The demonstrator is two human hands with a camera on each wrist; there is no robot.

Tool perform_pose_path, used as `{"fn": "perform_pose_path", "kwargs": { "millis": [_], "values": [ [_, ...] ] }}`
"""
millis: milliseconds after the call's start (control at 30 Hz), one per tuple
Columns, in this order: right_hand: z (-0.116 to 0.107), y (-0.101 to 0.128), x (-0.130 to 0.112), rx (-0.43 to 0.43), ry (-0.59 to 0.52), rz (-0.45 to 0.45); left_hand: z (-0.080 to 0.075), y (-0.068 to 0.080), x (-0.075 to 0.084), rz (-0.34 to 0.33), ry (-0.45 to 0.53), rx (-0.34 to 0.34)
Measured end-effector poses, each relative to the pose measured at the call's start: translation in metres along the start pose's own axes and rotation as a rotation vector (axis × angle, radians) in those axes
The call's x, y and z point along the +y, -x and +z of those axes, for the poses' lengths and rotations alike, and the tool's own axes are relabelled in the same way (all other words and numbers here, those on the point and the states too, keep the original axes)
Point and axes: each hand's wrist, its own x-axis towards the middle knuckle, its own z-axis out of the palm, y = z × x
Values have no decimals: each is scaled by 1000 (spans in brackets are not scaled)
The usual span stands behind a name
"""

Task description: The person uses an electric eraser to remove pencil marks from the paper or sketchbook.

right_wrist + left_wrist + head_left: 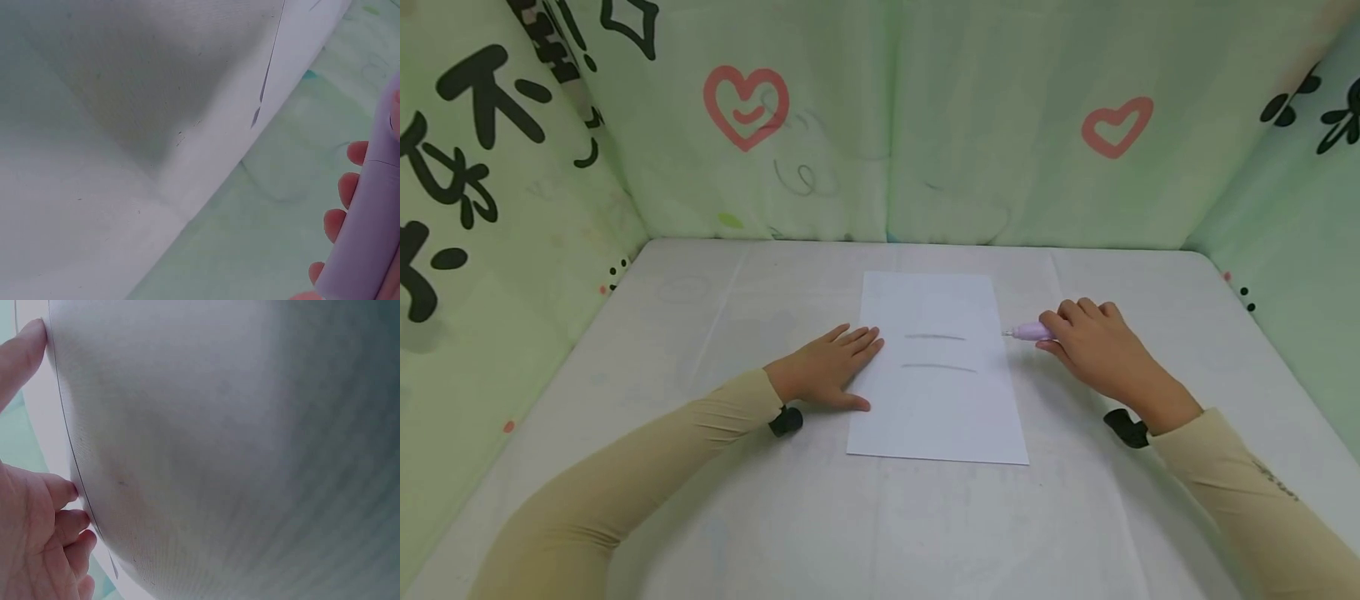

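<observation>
A white sheet of paper (936,417) lies on the table with two short, roughly parallel grey lines (938,367) across its middle. My left hand (827,367) rests at the sheet's left edge, fingers spread and fingertips on the paper. To the right of the sheet, my right hand (1093,350) grips a thick lavender pen-shaped tool (1033,332). Its narrow, pale tip points left, close to the paper's right edge. The right wrist view shows the lavender barrel (365,231) with a seam round it, several fingertips (334,224) curled behind it.
A white cloth covers the table (737,517). Pale green fabric walls (985,167) with printed hearts and black characters stand at the back and both sides. A black wrist device (1127,428) sits under the right wrist, another (787,421) at the left.
</observation>
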Motion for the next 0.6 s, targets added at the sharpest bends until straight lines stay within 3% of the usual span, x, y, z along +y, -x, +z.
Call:
{"fn": "perform_pose_path", "kwargs": {
  "millis": [300, 600],
  "values": [
    [7, -9, -5, 29, -52, -88, -1, 0, 0, 4, -5, 2],
    [19, -16, -2, 66, -20, -216, -1, 1, 0, 1, -9, -7]
  ]
}}
